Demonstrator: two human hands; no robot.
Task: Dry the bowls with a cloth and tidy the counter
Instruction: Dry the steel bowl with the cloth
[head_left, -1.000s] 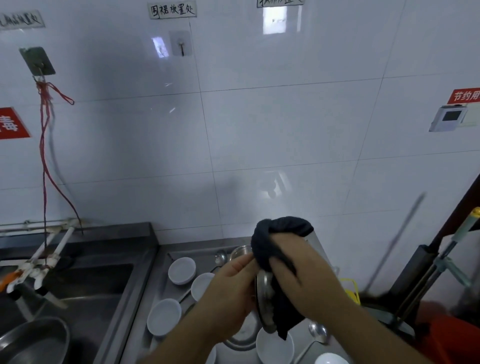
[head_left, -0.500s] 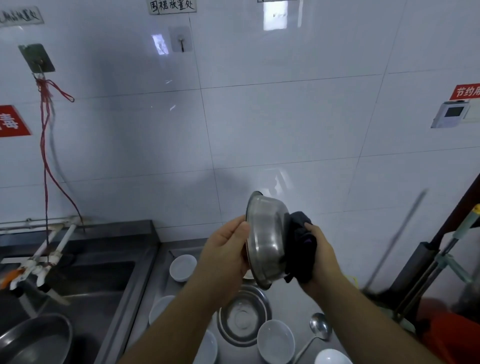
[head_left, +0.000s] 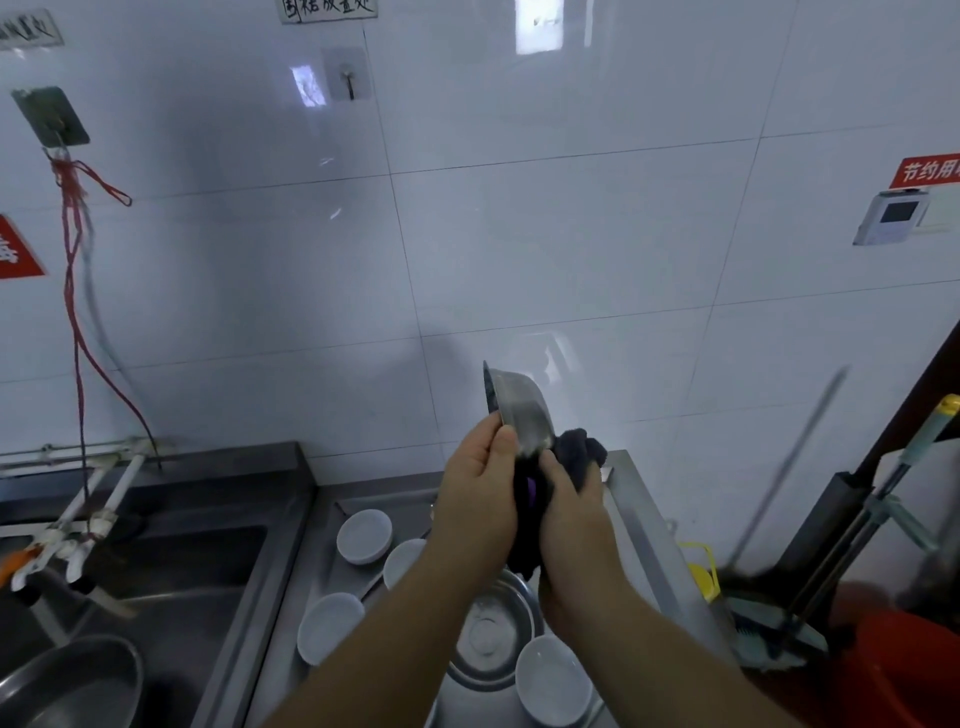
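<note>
I hold a steel bowl (head_left: 517, 400) on edge in front of the tiled wall, its rim turned left. My left hand (head_left: 480, 491) grips the bowl's lower rim. My right hand (head_left: 569, 512) presses a dark cloth (head_left: 576, 454) against the bowl's outer side. On the steel counter (head_left: 639, 514) below lie several small white bowls (head_left: 363, 535) and another steel bowl (head_left: 493, 631), partly hidden by my arms.
A sink (head_left: 156, 571) with taps (head_left: 67, 525) lies at the left, a steel basin (head_left: 67, 680) inside it. Mop handles (head_left: 872, 525) and a red bucket (head_left: 904, 670) stand at the right. A yellow object (head_left: 698, 571) sits beside the counter's right edge.
The bowl has turned further on edge and my hands have drawn closer together. The cloth has slid down to the bowl's lower outer side.
</note>
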